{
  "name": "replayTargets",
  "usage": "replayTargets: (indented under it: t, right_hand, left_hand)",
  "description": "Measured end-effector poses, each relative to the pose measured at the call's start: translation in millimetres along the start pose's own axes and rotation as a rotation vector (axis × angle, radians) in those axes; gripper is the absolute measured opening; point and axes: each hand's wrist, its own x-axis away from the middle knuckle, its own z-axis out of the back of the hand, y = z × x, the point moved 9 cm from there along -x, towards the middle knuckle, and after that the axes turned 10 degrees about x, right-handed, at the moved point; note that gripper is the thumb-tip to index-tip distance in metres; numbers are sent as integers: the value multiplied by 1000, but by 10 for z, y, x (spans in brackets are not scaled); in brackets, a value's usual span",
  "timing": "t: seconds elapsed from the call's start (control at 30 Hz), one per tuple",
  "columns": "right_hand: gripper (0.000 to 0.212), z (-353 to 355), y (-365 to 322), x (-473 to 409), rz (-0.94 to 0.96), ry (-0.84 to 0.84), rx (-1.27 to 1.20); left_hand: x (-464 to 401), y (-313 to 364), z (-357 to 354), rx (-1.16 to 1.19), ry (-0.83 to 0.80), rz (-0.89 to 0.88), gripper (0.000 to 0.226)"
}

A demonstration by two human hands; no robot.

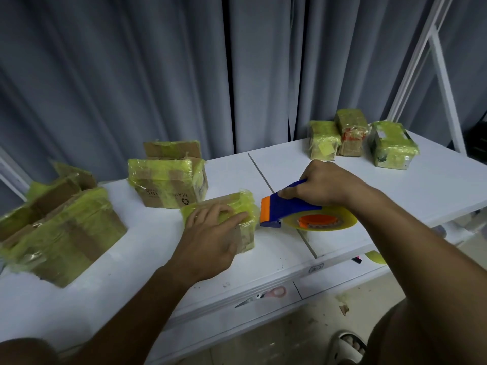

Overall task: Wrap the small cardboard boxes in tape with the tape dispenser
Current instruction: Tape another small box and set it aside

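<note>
White table (434,185), taped boxes (168,180) atop; grey curtain (131,75) behind.

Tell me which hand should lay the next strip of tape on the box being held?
Right. The right hand already grips the tape dispenser, its blade beside the small box; the left hand lies flat on it.

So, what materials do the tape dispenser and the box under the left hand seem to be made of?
Tape dispenser: looks like hard moulded plastic, blue and orange, smooth and slightly glossy. Box: brown matte cardboard shows on its side, covered with shiny, wrinkled yellowish film, probably tape.
</note>
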Motion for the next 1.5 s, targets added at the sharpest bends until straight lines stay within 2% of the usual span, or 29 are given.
replayTargets:
  t: [0.1,0.17,0.23,0.3,0.43,0.53,0.6,0.8,0.97,1.3,1.4,1.5]
  right_hand:
    - [53,11,8,-3,-1,-5,-7]
    - [53,32,20,3,1,-13,-20]
    - [51,64,51,18,5,-27,-40]
    - [50,97,73,44,27,-46,-43]
    - [46,113,48,114,100,-94,-58]
    - [50,83,-9,145,143,-136,-112]
    - [51,55,-54,163,173,-171,-133]
    - [48,38,-145,205,220,-227,-245]
    - [43,48,-186,229,227,-248,-350]
    - [38,67,-302,188,231,-192,-465]
    - [37,66,-375,207,253,-192,-490]
    - [36,55,-453,219,274,-202,-514]
  left_hand:
    - [-31,-30,-2,14,47,-44,45]
    - [-42,-43,-14,34,33,-78,53]
    - [-30,-39,3,104,13,-85,52]
    - [-10,-31,44,185,20,-61,47]
    - [-2,38,102,267,-12,-1,52]
    - [-15,40,61,285,-53,40,65]
    - [-41,4,33,251,-37,74,65]
    - [-107,-32,95,286,61,110,45]
    - [-103,-47,163,348,23,107,29]
    - [25,-180,291,428,-62,185,32]
    - [55,-228,340,430,-70,188,25]
    - [68,-203,382,548,-12,202,16]
